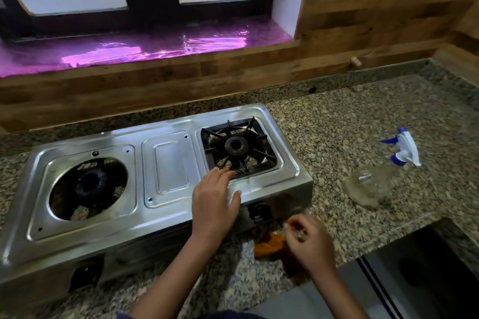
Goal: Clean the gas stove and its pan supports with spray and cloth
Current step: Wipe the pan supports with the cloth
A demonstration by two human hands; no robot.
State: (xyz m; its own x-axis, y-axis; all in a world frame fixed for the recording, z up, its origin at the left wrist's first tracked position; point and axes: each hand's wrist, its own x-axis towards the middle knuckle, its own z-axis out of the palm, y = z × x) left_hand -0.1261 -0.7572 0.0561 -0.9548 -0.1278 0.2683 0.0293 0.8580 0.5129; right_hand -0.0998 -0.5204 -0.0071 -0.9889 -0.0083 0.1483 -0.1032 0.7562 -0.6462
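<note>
The gas stove [168,163] is set on the granite counter [350,122]. A pan support [238,147] is seated over the right burner only, and none is shown on the left burner [89,186]. The left hand [215,197] is laid on the stove top with its fingers stretched out, the tips touching the near bar of the pan support; nothing is clasped. The right hand [308,238] is held at the near right, just beside the orange cloth [269,245], with its fingers curled. Because of blur, it cannot be told whether the cloth is pinched. The spray bottle [373,181] is laid on its side on the counter, well apart to the right. The step in hand is judged to be the removal of the right support. For the next move, the fingers would need to be hooked under the bar and the support lifted straight up, clear of the burner.
</note>
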